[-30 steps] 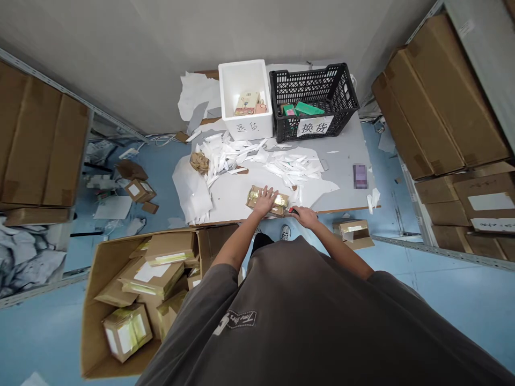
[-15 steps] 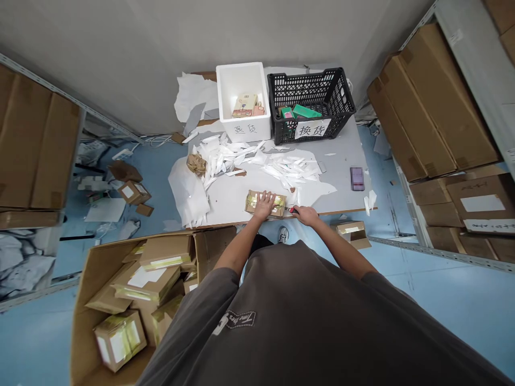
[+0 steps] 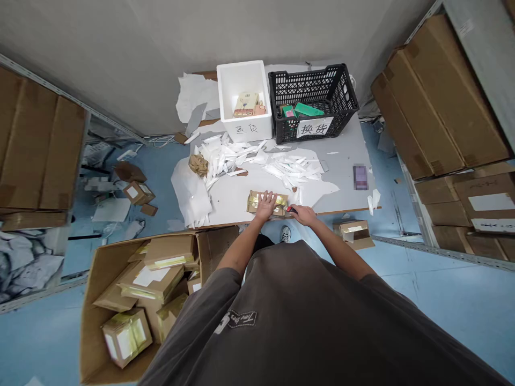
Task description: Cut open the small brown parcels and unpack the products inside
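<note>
A small cardboard box (image 3: pixel 252 202) wrapped in yellowish tape lies near the front edge of the table. On its top rests my left hand (image 3: pixel 265 206), fingers stretched out and apart, pressing it down. My right hand (image 3: pixel 304 214) is closed around a red and black utility knife (image 3: pixel 292 209), held against the box's right end. The blade itself is too small to make out. Behind the box, strips of white paper (image 3: pixel 293 167) cover much of the table (image 3: pixel 229 206).
At the table's back stand a white foam bin (image 3: pixel 248 132) and a black plastic crate (image 3: pixel 314 110), both holding small boxes. A purplish phone-like object (image 3: pixel 360 177) lies right. A large carton (image 3: pixel 92 321) of taped parcels stands at my left; an opened box (image 3: pixel 354 231) sits on the floor.
The utility knife and my right hand have shifted slightly at the box's right end. My left hand stays on the box. The whole view has moved a little.
</note>
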The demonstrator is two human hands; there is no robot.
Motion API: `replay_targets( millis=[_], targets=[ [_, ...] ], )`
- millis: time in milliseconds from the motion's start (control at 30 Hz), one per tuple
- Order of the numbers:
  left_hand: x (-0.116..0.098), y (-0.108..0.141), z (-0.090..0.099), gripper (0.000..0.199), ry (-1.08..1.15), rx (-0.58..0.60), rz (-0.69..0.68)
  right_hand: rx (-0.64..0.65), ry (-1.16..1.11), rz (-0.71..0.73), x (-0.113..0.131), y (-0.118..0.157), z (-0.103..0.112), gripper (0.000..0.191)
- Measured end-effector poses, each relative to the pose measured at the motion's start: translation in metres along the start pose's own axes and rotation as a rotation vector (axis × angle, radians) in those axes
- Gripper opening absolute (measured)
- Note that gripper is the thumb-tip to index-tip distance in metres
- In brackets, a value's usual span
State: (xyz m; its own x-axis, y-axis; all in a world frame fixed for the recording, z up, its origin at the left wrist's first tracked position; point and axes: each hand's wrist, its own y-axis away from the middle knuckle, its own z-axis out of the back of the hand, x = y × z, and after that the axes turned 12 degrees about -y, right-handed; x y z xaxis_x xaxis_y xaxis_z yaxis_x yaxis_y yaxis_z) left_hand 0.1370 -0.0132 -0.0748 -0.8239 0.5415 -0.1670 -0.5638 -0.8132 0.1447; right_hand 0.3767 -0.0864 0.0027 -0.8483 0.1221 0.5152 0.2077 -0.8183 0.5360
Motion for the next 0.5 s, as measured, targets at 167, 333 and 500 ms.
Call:
replay_targets(
  millis=[167,333,500],
  targets=[
    [0.002,0.000,-0.009,0.047,0.095,-0.043,0.019,0.033,0.066,0.020,-0.003,-0.001,0.004,0.042],
    [0.002,-0.001,-0.013,0.045,0.194,-0.065,0.053,0.011,0.075,0.012,-0.006,-0.005,-0.001,0.043],
    [0.001,0.001,-0.015,0.045,0.254,-0.067,0.096,-0.008,0.058,-0.027,-0.010,-0.003,-0.008,0.045]
  ],
)
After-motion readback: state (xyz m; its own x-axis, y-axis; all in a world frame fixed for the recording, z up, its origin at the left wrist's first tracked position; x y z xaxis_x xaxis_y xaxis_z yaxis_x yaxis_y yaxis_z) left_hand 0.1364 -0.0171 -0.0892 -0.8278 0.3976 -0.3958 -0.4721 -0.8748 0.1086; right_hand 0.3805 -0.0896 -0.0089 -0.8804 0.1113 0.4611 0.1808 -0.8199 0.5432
